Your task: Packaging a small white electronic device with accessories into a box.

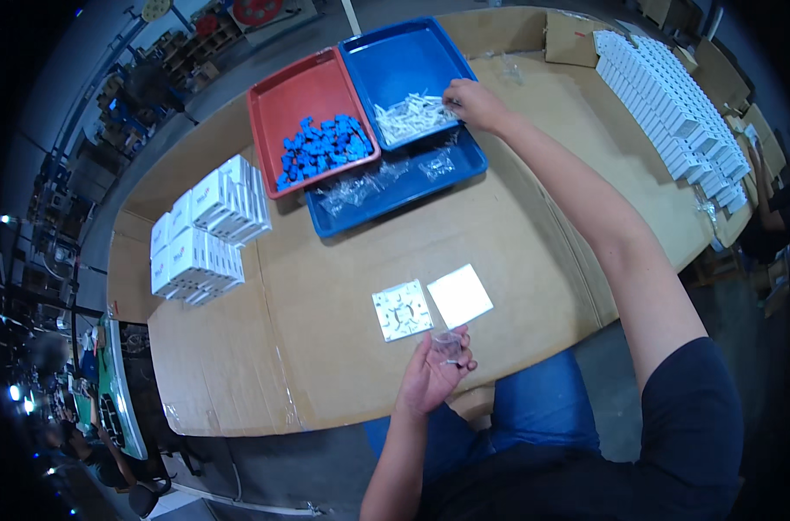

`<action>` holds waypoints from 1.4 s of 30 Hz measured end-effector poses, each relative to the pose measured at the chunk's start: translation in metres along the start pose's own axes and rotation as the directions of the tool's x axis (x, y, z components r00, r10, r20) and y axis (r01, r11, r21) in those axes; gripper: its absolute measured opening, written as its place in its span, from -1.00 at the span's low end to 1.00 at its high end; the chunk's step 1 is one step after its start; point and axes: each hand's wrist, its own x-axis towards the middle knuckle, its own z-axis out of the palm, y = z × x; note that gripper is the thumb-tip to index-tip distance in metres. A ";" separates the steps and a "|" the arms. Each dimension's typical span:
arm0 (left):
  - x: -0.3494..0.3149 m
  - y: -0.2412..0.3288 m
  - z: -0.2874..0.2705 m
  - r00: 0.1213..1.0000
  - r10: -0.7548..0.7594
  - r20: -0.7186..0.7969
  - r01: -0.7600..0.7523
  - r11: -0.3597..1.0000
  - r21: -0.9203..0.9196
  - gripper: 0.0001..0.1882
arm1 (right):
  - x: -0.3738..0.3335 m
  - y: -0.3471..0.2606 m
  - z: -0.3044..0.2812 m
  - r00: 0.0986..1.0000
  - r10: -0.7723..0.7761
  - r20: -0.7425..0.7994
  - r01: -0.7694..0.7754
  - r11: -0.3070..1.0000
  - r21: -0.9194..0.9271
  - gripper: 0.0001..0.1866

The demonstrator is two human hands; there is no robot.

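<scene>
Near the table's front edge my left hand is palm up, its fingers curled around a small clear plastic bag. Just beyond it lie a square white frame plate with cut-outs and a plain white square plate, side by side. My right arm is stretched far forward. My right hand is at the right rim of the upper blue tray, fingers pinched beside a pile of slim white plastic pieces. What sits between those fingertips is hidden.
A red tray holds blue plastic pieces. Clear small bags lie in a lower blue tray. White boxes are stacked at left, and rows of white boxes at far right. Cardboard covers the table.
</scene>
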 end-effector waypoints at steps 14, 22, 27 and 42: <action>-0.006 0.002 0.001 0.999 0.037 0.013 -0.038 0.999 0.039 -0.34 | 0.012 -0.003 0.006 0.996 0.088 0.032 -0.086 0.995 -0.046 -0.80; 0.013 -0.012 0.002 1.000 0.008 0.026 -0.008 1.000 0.015 -0.40 | -0.018 0.029 -0.031 0.902 0.415 -0.122 -0.254 0.738 0.625 -0.81; -0.006 0.009 -0.004 0.994 0.090 0.064 -0.097 0.989 0.113 -0.30 | -0.095 -0.117 -0.069 0.910 0.405 0.092 -0.336 0.589 0.735 -0.82; -0.008 -0.007 0.001 0.991 0.119 0.061 -0.132 0.928 0.348 -0.39 | -0.274 -0.266 -0.089 0.906 0.248 0.344 -0.424 0.490 0.762 -0.84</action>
